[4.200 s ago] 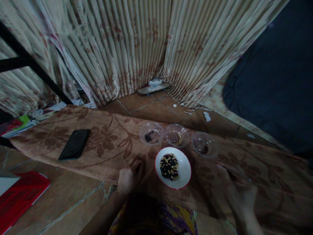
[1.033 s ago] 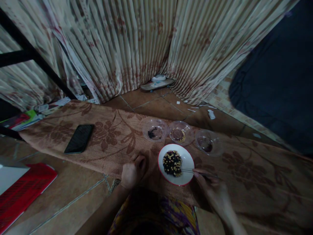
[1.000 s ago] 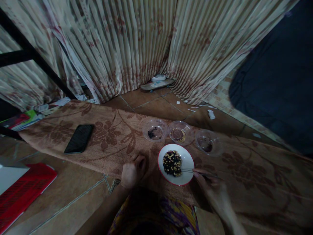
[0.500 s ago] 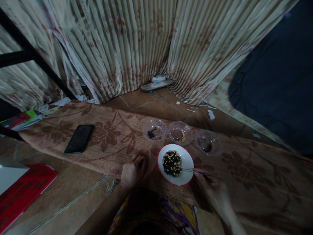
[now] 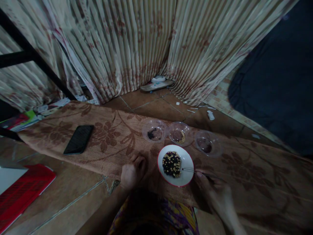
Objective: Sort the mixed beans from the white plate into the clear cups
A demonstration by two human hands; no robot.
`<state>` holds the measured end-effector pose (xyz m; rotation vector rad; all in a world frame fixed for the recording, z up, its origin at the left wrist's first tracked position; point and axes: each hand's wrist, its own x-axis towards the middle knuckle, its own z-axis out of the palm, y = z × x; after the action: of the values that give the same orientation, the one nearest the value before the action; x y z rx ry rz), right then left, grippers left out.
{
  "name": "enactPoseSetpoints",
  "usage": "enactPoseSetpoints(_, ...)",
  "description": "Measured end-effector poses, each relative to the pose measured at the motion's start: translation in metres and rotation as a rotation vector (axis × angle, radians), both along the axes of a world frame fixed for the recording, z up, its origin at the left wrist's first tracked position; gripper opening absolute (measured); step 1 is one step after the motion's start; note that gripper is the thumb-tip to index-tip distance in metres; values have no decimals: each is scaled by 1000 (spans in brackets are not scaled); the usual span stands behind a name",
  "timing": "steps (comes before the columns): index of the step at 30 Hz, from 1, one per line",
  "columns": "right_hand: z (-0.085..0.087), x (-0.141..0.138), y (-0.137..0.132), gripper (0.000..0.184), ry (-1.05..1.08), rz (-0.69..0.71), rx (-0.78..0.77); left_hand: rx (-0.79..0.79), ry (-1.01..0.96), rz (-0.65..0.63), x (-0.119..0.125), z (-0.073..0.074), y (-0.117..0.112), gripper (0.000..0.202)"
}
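My right hand point(image 5: 215, 187) is closed on a pair of metal tweezers point(image 5: 189, 170), which reach over the right side of a white plate point(image 5: 187, 160) with a red rim. Near the tweezer tips is a small dark spot, possibly a bean. A mixed heap of black and pale yellow beans point(image 5: 171, 164) covers the plate's left half. Left of the plate, my left hand point(image 5: 133, 171) rests on the cloth, fingers curled in and nothing seen in them. Behind the plate stand three clear plastic bowls: one with black beans point(image 5: 152, 133), one with yellow beans point(image 5: 181, 138), one with dark reddish beans point(image 5: 207, 148).
A patterned brown cloth point(image 5: 110, 156) covers the long narrow table. On its left part lies a black phone point(image 5: 78, 139). Beyond are a striped curtain point(image 5: 137, 42), a skateboard point(image 5: 156, 85) and white scraps on the tiled floor. A red crate point(image 5: 26, 189) sits at lower left.
The tweezers have drawn back slightly to the right, so their tips now stand apart from the bean heap. My left hand has stayed in place.
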<state>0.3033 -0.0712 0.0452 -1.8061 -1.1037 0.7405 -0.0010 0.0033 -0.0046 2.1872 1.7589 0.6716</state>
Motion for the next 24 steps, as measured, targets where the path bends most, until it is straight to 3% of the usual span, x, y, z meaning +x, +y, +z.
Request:
enactPoseSetpoints(6,26,6,4,31,-105,-99,92,-31,14,-1,0,1,0,24)
enactPoseSetpoints(12,44,49,29,35,-189,-308,260,-33,33,10,1,8,-1,25)
enactPoseSetpoints(18,29,81,54,47,-184,-472,349,2,42,12,-1,6,0,23)
enactPoseSetpoints(21,20,74,49,45,-129,-482,308,20,36,4,-2,3,0,22)
enactPoseSetpoints(24,22,53,35,37,-92,-440,278,17,43,8,-1,2,0,21)
